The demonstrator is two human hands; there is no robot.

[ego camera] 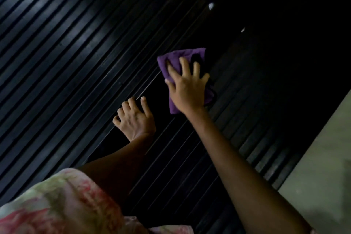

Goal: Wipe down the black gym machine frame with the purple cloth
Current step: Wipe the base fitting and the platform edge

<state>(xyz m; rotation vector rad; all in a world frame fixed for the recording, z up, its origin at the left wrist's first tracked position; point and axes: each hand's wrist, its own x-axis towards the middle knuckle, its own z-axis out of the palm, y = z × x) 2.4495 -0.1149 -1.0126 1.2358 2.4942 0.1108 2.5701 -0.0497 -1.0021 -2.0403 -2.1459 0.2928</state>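
A black frame bar (pixel 146 89) of the gym machine runs diagonally through the middle of the dim head view, over a black ribbed mat. My right hand (pixel 187 86) lies on the purple cloth (pixel 171 61) with fingers spread and straight, pressing it against the dark frame. The cloth sticks out above and below the hand. My left hand (pixel 134 118) rests lower on the bar, its fingers curled over the bar's edge. Much of the frame is lost in shadow.
The black ribbed rubber mat (pixel 57 53) covers most of the floor. A pale floor strip (pixel 326 157) runs along the right edge. Dark machine parts with small bright bolts (pixel 211 5) stand at the top right. My floral garment (pixel 62 207) fills the bottom left.
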